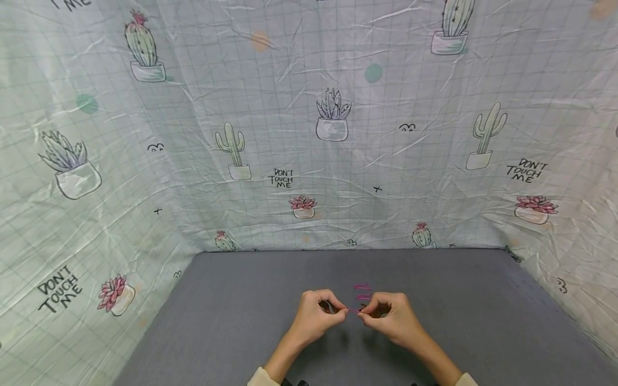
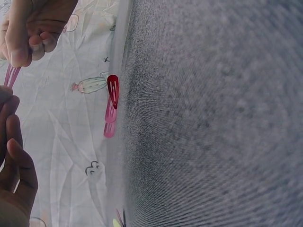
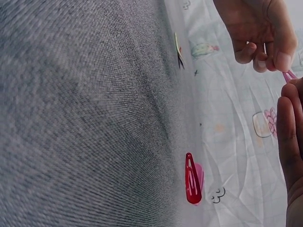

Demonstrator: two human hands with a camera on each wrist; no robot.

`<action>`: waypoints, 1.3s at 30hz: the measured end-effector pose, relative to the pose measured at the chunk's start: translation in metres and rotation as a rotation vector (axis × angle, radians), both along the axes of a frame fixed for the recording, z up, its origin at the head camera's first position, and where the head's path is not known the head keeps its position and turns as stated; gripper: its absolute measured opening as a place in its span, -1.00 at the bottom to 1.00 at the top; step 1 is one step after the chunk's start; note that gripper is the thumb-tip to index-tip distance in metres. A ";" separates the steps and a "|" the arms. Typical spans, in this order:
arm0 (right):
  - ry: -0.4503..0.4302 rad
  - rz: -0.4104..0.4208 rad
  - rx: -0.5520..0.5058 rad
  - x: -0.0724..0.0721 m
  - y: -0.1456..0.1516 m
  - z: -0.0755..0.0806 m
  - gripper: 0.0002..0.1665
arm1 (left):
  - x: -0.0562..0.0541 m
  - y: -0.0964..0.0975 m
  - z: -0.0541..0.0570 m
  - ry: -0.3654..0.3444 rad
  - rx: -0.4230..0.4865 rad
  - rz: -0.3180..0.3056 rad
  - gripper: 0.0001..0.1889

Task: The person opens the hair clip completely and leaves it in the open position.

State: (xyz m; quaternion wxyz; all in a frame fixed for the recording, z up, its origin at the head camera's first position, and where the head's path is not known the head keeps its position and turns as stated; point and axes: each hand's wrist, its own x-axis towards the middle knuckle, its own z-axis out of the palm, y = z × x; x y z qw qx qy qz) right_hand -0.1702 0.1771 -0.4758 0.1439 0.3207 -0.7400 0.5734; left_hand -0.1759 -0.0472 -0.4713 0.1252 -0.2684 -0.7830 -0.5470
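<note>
Well, left hand [image 1: 315, 315] and right hand [image 1: 394, 317] pinch opposite ends of a pink clip [image 1: 353, 310]

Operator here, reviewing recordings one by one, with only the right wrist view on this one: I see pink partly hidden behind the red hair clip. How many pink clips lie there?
Observer: Two. The head view shows a farther pink clip and a nearer pink clip, one behind the other with a gap between.

Operator: The frame edge cuts off the right hand. How does it hold its end of the raised clip?

Observer: From the head view, the right hand pinches the raised pink clip between thumb and finger, opposite the left hand.
</note>
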 end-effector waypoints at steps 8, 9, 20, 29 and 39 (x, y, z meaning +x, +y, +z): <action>0.028 -0.025 0.001 0.000 -0.001 -0.002 -0.70 | 0.002 0.002 0.001 0.020 0.027 0.004 -0.87; 0.031 -0.025 -0.004 0.001 -0.001 -0.002 -0.70 | 0.002 0.003 0.001 0.024 0.030 0.004 -0.87; 0.060 -0.019 -0.008 0.001 -0.002 -0.001 -0.69 | 0.002 0.003 -0.001 0.036 0.040 0.016 -0.83; 0.084 -0.014 -0.011 -0.001 -0.001 -0.003 -0.67 | 0.003 0.003 0.001 0.004 -0.008 -0.006 -0.82; 0.070 0.019 -0.004 0.000 0.001 0.001 -0.78 | 0.002 0.002 0.001 -0.043 -0.032 -0.032 -0.82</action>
